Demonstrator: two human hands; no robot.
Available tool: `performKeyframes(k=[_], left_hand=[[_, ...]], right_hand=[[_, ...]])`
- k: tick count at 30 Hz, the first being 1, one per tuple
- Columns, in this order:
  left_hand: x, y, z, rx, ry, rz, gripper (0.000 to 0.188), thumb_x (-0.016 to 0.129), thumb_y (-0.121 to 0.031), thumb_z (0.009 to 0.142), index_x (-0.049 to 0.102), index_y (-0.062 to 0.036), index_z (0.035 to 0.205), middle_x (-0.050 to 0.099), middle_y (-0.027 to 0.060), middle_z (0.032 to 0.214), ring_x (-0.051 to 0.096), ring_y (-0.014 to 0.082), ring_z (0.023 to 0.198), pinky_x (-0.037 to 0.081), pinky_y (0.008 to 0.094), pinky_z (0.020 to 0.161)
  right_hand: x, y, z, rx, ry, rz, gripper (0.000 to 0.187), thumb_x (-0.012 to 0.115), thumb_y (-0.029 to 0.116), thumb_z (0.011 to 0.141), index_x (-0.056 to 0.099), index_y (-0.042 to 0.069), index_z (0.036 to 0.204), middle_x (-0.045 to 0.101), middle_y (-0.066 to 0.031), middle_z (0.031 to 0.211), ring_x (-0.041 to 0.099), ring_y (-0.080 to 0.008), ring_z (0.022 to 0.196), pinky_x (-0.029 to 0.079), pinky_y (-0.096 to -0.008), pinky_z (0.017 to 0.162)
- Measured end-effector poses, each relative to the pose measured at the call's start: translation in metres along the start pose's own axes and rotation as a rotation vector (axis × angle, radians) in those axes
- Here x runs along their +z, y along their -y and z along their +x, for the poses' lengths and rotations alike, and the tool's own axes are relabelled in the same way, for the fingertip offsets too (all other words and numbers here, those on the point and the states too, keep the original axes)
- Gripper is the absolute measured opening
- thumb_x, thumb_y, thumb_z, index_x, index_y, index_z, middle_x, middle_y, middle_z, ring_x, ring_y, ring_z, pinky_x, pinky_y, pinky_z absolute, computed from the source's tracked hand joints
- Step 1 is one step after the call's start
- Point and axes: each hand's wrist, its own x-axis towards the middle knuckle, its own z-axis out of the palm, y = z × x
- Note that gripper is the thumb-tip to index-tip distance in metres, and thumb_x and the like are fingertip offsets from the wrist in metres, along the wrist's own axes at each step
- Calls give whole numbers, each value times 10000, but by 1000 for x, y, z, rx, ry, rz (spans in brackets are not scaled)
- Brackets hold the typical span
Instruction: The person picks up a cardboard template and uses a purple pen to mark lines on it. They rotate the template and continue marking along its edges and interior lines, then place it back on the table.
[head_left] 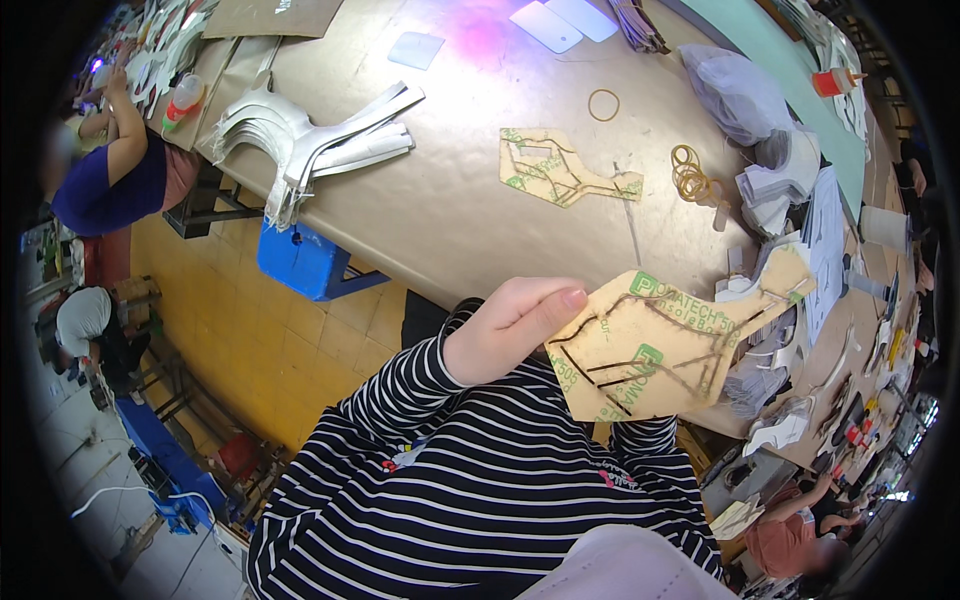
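My left hand (515,330) grips the left edge of a tan board template (670,350) with green print and dark slots, thumb on its face. The template is held up in front of my body, its narrow arm pointing to the upper right. My right sleeve (645,436) shows below the board; the right hand itself is hidden behind it. A second, smaller tan template (550,170) lies flat on the table beyond, beside a thin, pen-like tool (632,232).
The brown-covered table (460,210) carries a stack of white cut pieces (300,140) at left and rubber bands (690,172) at right. More cut pieces (785,185) and a plastic bag (735,90) crowd the right side. A blue stool (305,262) stands by the table edge. Other people work nearby.
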Motion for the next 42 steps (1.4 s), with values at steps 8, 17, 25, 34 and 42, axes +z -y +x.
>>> performKeyframes(k=[8,17,25,34,42], left_hand=[[-4,7,0,124,-68,168,330,385,-242,1010,509,18,850,443,64,701,415,151,654,383,266,635],[-1,10,2,213,-117,216,321,386,-234,1007,524,37,903,484,104,741,465,188,681,411,282,665],[3,8,0,259,-114,241,308,377,-214,1009,519,40,907,477,111,745,460,197,689,403,280,674],[4,4,-6,79,-45,10,340,364,-235,1016,538,48,946,515,74,784,462,143,732,406,263,710],[-5,9,-6,33,-48,44,406,368,-262,1011,553,79,1131,613,81,1003,548,106,914,433,233,802]], right_hand=[[-3,-12,2,84,9,273,471,482,307,954,402,47,1338,479,-137,1329,485,-233,1195,401,-370,997],[18,-34,6,-67,-76,-235,415,473,297,961,418,40,1282,476,-116,1238,460,-203,1097,374,-345,919],[25,-35,4,-196,-112,-555,362,467,286,966,436,34,1225,473,-95,1146,435,-173,998,346,-321,841],[17,-10,10,-233,-98,-580,310,460,273,972,456,28,1161,469,-70,1043,408,-140,886,316,-293,753],[22,-28,21,-236,-107,-579,272,454,262,977,474,22,1104,466,-49,951,383,-110,787,288,-268,675]])
